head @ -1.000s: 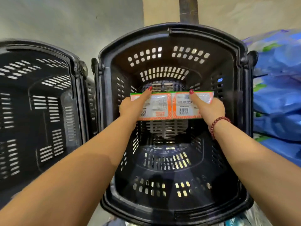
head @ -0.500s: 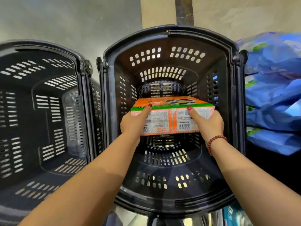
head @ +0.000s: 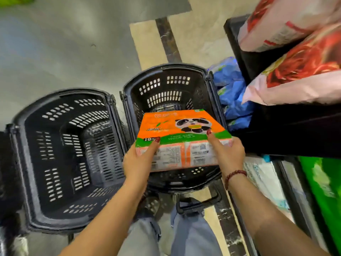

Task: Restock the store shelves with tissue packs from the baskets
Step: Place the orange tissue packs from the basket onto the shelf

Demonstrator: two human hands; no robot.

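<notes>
An orange and green tissue pack (head: 177, 130) with a panda on top is held level above the right black basket (head: 171, 84). My left hand (head: 137, 163) grips its near left corner, thumb on the top face. My right hand (head: 227, 154) grips the near right corner the same way; a red bead bracelet is on that wrist. The left black basket (head: 60, 159) stands beside it on the floor and holds nothing visible.
A dark store shelf (head: 287, 130) runs along the right, with pink and red floral packs (head: 299, 71) on top. Blue packs (head: 232, 93) lie low beside the right basket. Green and white packs (head: 321, 183) fill the lower right shelf. Grey floor lies to the left.
Both hands have lifted the tissue pack up out of the right basket toward me. The view has pulled back and up, so the shelf on the right now shows.
</notes>
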